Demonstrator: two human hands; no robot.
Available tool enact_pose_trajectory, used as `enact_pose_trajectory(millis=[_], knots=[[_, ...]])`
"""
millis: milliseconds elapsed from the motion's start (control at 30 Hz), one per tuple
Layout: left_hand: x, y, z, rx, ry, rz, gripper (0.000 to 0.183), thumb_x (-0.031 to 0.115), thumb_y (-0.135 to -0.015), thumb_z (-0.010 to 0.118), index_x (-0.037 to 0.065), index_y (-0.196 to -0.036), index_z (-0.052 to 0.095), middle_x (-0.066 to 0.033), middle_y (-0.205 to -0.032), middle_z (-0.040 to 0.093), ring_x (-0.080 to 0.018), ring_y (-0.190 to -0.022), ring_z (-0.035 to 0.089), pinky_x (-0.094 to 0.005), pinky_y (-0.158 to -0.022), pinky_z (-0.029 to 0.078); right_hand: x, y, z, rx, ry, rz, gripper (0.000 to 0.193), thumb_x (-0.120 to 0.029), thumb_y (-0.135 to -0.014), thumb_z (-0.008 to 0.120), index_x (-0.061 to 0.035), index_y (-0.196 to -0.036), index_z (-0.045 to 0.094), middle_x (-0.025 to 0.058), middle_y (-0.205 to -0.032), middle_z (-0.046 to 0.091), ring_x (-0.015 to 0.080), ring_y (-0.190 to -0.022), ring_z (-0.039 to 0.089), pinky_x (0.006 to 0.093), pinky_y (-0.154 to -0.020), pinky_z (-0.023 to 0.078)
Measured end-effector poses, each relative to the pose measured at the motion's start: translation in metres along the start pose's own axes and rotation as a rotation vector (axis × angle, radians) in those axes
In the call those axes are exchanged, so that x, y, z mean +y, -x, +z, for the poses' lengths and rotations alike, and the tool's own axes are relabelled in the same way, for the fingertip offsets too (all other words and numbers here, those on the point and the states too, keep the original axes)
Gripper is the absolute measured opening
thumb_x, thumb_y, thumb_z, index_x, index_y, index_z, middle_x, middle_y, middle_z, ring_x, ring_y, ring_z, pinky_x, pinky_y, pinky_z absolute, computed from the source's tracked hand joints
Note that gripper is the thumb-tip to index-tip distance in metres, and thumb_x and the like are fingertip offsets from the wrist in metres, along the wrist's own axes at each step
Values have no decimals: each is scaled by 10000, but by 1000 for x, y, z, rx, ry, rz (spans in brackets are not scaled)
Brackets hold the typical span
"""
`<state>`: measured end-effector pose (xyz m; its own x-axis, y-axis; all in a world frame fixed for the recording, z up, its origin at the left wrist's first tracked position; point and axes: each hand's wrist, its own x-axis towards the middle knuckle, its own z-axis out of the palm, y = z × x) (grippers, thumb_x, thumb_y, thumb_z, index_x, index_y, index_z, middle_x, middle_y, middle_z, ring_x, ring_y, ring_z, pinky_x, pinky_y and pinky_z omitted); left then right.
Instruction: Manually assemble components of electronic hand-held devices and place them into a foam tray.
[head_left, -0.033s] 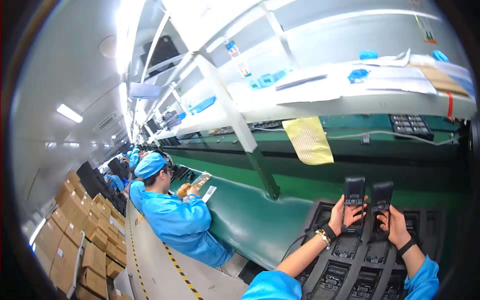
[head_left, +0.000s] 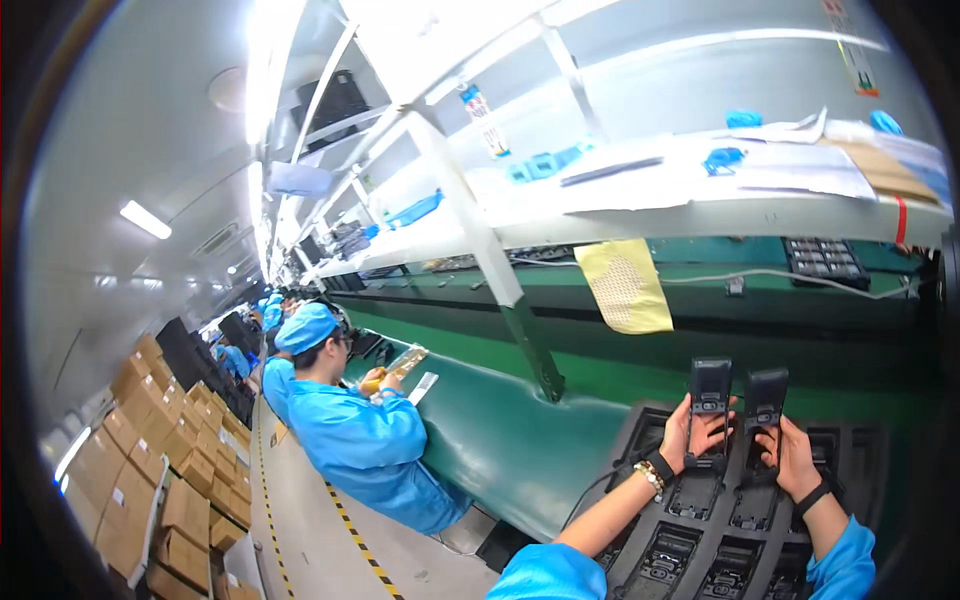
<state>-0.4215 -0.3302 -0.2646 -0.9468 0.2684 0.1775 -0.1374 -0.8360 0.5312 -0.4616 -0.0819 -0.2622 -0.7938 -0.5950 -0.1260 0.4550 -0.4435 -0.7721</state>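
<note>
Upright above the foam tray (head_left: 712, 541), my left hand (head_left: 677, 437) grips a black handheld device housing (head_left: 710, 382) by its lower frame, thumb side against its edge and fingers behind it. A second black housing (head_left: 766, 392) of the same kind, tilted slightly, is held in my right hand (head_left: 798, 462), whose fingers curl round its lower part. The two housings are side by side and apart. Below them, several similar black housings (head_left: 668, 556) lie in the tray's compartments. Bracelets circle my left wrist and a black band my right.
A person in blue (head_left: 365, 420) works at the green bench (head_left: 490, 445) to my left, holding a small item. A white shelf (head_left: 640, 222) with papers runs above the bench; yellow paper (head_left: 625, 288) hangs from it. Cardboard boxes (head_left: 185, 515) stack beyond the aisle.
The whole view has shifted slightly, so the shelf and bench sit a little lower and further right. Both hands keep their hold on the housings.
</note>
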Motion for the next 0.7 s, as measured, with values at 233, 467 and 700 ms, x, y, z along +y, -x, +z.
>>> enact_pose_trajectory(millis=[233, 467, 700], knots=[[2, -2, -4, 8, -41, 25, 612, 475, -1030, 245, 56, -1447, 402, -146, -1479, 440, -251, -1216, 522, -420, -1010, 442, 2, -6, -4, -11, -59, -35, 300, -366, -1007, 469, -132, -1157, 582, 9, -1080, 670, 140, -915, 657, 233, -583, 509], [-2, -5, 0, 68, -141, -7, 612, 474, -1036, 222, 52, -1442, 402, -141, -1446, 481, -257, -1207, 536, -422, -990, 463, 6, -16, -6, 47, -47, -38, 299, -370, -1003, 492, -108, -1112, 586, -12, -1019, 662, 120, -895, 665, 220, -573, 527], [-4, -8, 5, 85, -124, 9, 611, 461, -1037, 222, 35, -1434, 409, -163, -1430, 488, -279, -1198, 544, -431, -994, 463, 11, -42, -7, 89, -27, -40, 369, -393, -1006, 461, -57, -1104, 575, 47, -1018, 661, 121, -847, 658, 217, -598, 516]])
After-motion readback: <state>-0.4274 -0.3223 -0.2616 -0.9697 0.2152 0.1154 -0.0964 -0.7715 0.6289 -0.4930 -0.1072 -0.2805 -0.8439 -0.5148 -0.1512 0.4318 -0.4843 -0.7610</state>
